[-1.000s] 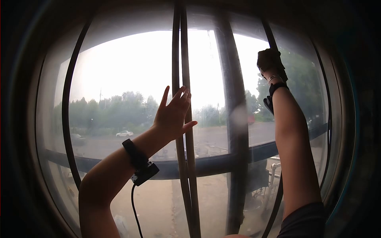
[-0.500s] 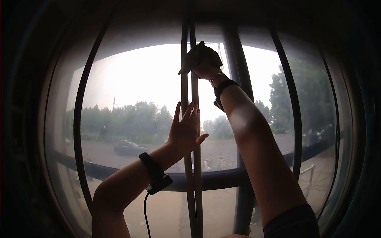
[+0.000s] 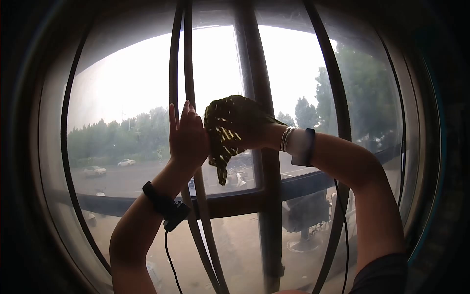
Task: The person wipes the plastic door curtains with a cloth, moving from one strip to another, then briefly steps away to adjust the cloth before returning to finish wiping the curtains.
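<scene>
My left hand (image 3: 188, 142) is raised with its fingers stretched upward, lying against the pair of narrow dark upright frame edges (image 3: 189, 59) where two glass panels meet. My right hand (image 3: 262, 136) grips a dark, patterned cloth (image 3: 226, 122) that bunches over the fingers and hangs down in a loose corner. The cloth sits just right of my left hand, in front of the glass (image 3: 220, 54). Most of the right fingers are hidden behind the cloth.
A thick dark post (image 3: 270, 235) and a horizontal bar (image 3: 235, 208) cross behind the glass. Other upright frame edges (image 3: 327, 59) stand to either side. Cables hang from dark wrist devices (image 3: 169, 208). Outside are trees, a road with cars (image 3: 95, 170) and parked bikes.
My right hand has come down with the cloth from high on the frame edges to beside my left hand. The view has turned to the right; my left hand remains at the frame edges.
</scene>
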`<state>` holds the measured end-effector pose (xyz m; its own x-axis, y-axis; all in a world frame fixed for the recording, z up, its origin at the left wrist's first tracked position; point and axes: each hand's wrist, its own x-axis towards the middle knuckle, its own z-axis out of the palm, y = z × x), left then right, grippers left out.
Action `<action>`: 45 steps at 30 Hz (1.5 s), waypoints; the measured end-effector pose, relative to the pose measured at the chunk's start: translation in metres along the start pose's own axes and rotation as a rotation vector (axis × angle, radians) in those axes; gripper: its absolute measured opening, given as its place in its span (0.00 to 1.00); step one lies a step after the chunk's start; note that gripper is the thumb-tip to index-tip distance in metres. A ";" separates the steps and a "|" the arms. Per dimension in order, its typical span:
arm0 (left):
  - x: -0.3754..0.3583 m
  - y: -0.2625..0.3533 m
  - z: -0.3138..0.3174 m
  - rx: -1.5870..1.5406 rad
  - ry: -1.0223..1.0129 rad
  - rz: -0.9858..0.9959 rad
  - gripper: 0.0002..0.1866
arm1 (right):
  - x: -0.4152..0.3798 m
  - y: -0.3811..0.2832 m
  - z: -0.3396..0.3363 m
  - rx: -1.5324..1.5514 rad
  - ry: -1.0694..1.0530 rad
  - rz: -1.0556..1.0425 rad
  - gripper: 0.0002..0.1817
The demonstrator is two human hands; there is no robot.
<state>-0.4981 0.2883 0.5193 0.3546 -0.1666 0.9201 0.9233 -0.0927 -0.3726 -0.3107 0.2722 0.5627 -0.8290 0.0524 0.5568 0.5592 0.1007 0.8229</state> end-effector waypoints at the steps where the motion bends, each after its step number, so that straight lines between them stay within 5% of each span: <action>1: 0.003 0.006 -0.005 -0.010 -0.010 -0.017 0.21 | 0.005 0.016 -0.003 -0.029 -0.020 0.029 0.34; 5: 0.001 0.005 -0.003 0.071 -0.044 -0.016 0.22 | -0.005 0.113 -0.017 -0.059 0.145 0.489 0.38; 9: -0.009 -0.004 -0.001 -0.021 -0.066 0.005 0.24 | -0.004 0.163 0.003 -0.587 0.255 0.752 0.38; 10: -0.013 -0.006 -0.002 -0.046 -0.133 -0.008 0.26 | 0.003 0.160 0.007 -0.384 0.360 0.878 0.38; 11: -0.016 -0.009 -0.001 -0.052 -0.163 -0.015 0.26 | 0.016 0.150 -0.009 -0.363 0.335 0.878 0.38; 13: -0.018 -0.017 0.003 -0.129 -0.111 0.038 0.27 | 0.042 0.143 -0.031 0.365 -0.127 0.807 0.32; 14: -0.017 -0.021 0.001 -0.128 -0.141 0.064 0.28 | 0.051 0.133 -0.016 0.378 -0.149 0.813 0.32; 17: -0.013 -0.024 -0.009 -0.044 -0.123 0.093 0.28 | 0.076 0.093 0.024 -0.412 0.285 0.175 0.20; 21: -0.027 -0.028 -0.021 -0.210 -0.062 0.029 0.23 | 0.040 -0.015 0.034 -0.297 0.500 0.045 0.25; 23: -0.044 -0.024 -0.023 -0.229 -0.018 0.000 0.22 | 0.009 -0.064 0.022 0.363 0.061 0.135 0.28; 33: -0.131 0.014 -0.061 -0.480 -0.191 -0.080 0.21 | -0.144 -0.260 0.051 1.137 -0.309 0.254 0.24; 35: -0.144 0.014 -0.062 -0.478 -0.235 -0.076 0.21 | -0.151 -0.262 0.033 1.405 -0.807 0.360 0.23; 37: -0.154 0.011 -0.066 -0.466 -0.337 -0.044 0.23 | -0.150 -0.248 0.038 1.473 -0.834 0.362 0.23; 39: -0.160 0.011 -0.065 -0.483 -0.342 -0.010 0.24 | -0.159 -0.229 0.070 1.479 -0.646 0.317 0.24; 42: -0.163 0.019 -0.064 -0.484 -0.346 0.011 0.26 | -0.109 -0.152 0.056 0.567 -0.327 0.004 0.27; 45: -0.161 0.032 -0.067 -0.511 -0.391 0.045 0.29 | -0.057 -0.072 0.038 0.554 -0.253 0.262 0.29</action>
<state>-0.5359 0.2469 0.3511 0.5077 0.1800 0.8425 0.7541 -0.5658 -0.3336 -0.3040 0.3001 0.4676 -0.6816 0.3696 0.6316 0.7094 0.5456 0.4462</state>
